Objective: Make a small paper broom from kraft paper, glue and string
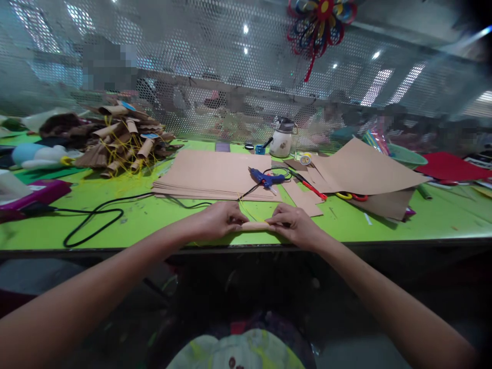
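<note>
A small tan paper roll lies level near the front edge of the green table. My left hand pinches its left end, and my right hand pinches the right end. A bit of yellow string runs up from the roll toward the paper behind it. Just beyond my hands, a blue glue gun rests on a stack of brown paper sheets. The undersides of my fingers are hidden.
A heap of paper rolls with yellow string stands at left, near a black cable. Red-handled scissors lie partly under large brown sheets at right. A white jar stands behind, before a perforated metal screen.
</note>
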Motion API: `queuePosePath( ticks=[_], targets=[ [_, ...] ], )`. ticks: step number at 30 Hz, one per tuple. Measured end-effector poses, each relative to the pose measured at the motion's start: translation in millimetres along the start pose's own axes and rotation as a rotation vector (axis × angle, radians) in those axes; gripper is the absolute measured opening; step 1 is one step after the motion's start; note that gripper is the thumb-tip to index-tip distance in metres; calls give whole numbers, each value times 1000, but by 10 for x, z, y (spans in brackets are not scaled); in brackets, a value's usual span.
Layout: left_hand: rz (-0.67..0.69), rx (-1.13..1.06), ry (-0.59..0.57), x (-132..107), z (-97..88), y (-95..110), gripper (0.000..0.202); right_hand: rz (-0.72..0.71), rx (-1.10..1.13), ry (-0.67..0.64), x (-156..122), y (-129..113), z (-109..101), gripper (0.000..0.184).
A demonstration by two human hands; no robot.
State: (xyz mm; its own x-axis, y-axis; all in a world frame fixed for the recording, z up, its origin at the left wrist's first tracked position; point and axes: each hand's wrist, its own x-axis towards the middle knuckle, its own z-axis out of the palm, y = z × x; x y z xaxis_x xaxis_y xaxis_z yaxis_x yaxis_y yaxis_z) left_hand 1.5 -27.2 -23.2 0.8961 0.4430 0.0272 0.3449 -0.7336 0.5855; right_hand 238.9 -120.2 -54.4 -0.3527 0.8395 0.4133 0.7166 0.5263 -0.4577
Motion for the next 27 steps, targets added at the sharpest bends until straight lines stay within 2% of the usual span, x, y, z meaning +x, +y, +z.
queuePosePath(
  ticks=[5,16,21,27],
  targets=[
    [29,177,96,-161,68,-11,26,-7,-20,42,-40,-38,38,16],
    [136,484,287,-272,308,40,29,-45,-149,135,-144,-81,142,14],
    [137,529,281,-280,329,29,28,-47,-168,153,-168,-76,175,15],
    [124,509,356,-300,409,25,28,-29,-160,172,-176,-81,199,13]
  ],
)
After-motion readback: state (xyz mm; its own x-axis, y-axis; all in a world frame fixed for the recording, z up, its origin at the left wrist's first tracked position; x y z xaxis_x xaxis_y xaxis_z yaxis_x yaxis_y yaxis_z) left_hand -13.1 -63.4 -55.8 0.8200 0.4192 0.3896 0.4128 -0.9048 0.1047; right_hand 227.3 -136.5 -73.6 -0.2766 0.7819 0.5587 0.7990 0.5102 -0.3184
